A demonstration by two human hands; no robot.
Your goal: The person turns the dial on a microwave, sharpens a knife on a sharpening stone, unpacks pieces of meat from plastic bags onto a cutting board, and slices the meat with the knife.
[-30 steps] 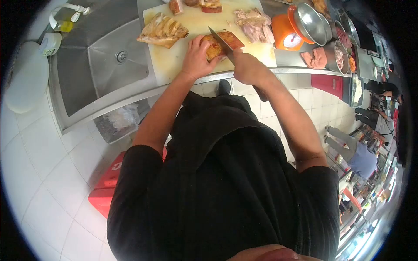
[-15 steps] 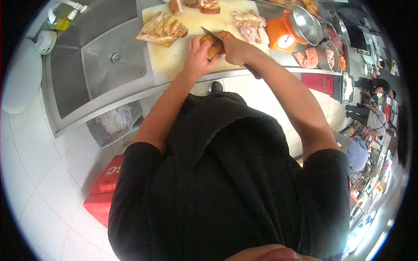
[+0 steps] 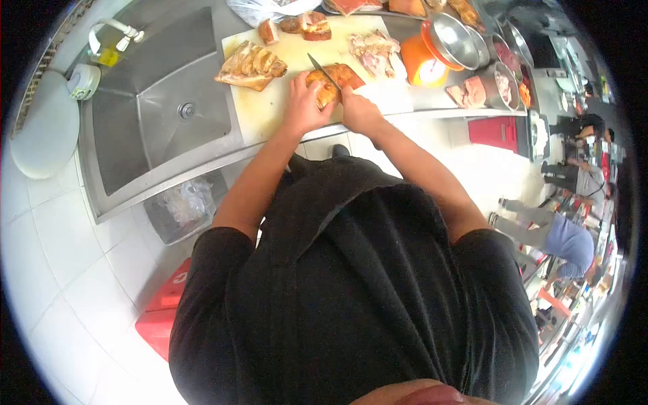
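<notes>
A browned chunk of meat [image 3: 346, 75] lies on the white cutting board [image 3: 253, 116]. My left hand [image 3: 304, 106] presses on its left part, fingers curled over it. In my right hand [image 3: 362, 113] is the handle of a knife [image 3: 325, 71], its blade lying across the meat close to my left fingers, tip pointing away to the upper left. How deep the blade sits I cannot tell. Left of my hands rests a larger browned slab of ribs [image 3: 250, 66]. Pale meat pieces [image 3: 375, 54] are at the right, and smaller browned chunks [image 3: 314, 27] at the back.
A steel sink [image 3: 152, 128] adjoins the board on the left. To the right stand an orange scale [image 3: 415, 55] topped by a metal bowl [image 3: 453, 42], pinkish meat slabs [image 3: 466, 93] and a metal container [image 3: 495, 94]. A person in blue [image 3: 570, 243] is at the far right.
My right hand has drawn the knife back toward me, and its wrist has turned. My left hand stays on the meat. The whole view has shifted slightly.
</notes>
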